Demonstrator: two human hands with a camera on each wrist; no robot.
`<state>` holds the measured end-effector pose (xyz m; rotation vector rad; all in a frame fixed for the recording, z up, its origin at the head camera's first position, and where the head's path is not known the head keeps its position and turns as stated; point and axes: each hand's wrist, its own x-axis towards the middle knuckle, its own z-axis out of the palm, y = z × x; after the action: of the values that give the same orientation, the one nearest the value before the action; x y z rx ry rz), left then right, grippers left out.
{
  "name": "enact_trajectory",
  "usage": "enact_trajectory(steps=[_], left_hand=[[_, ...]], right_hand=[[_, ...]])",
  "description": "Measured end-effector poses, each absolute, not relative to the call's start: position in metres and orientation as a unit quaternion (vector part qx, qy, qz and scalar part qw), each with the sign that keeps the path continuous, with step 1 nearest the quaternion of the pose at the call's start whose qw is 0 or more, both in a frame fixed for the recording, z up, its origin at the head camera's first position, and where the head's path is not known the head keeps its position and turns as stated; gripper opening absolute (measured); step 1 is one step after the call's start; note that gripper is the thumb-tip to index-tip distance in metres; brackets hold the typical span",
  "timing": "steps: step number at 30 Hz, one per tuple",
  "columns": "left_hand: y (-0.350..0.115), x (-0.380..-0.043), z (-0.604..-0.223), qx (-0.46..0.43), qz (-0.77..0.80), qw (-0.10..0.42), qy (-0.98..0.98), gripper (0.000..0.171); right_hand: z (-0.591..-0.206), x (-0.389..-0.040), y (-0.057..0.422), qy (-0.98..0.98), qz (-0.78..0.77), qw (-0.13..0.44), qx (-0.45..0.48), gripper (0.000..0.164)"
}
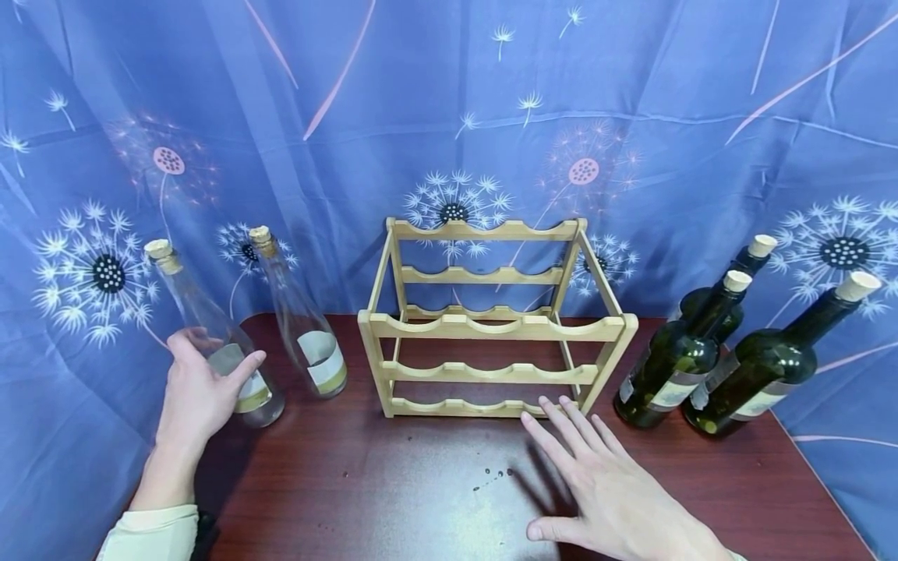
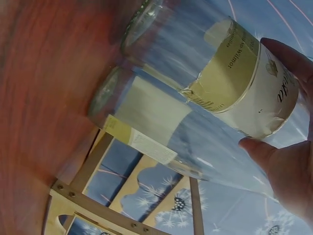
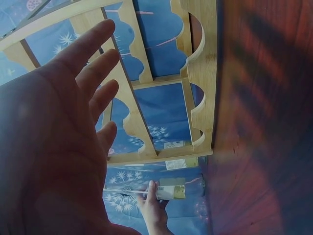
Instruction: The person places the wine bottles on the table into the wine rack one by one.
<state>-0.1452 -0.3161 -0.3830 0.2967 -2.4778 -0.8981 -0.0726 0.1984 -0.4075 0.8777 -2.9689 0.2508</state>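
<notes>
My left hand grips a clear glass bottle round its body, thumb on the near side and fingers partly hidden behind it. The bottle has a cork and a white and yellow-green label. A second corked clear bottle stands just to its right on the table. In the middle is a wooden wine rack with scalloped rails and no bottles in it. My right hand, fingers spread and straight, hovers over the table before the rack's front right corner, holding nothing.
Several dark green corked bottles, one of them a front bottle, stand to the right of the rack. A blue dandelion-print curtain hangs behind and at both sides. Small dark specks mark the red-brown table.
</notes>
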Motion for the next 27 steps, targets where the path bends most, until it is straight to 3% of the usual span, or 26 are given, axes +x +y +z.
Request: enact_trajectory(steps=[27], left_hand=[[-0.287, -0.110, -0.337, 0.071, -0.293, 0.248, -0.921, 0.088]], right_hand=[[-0.403, -0.071, 0.203, -0.951, 0.084, 0.046, 0.293, 0.107]])
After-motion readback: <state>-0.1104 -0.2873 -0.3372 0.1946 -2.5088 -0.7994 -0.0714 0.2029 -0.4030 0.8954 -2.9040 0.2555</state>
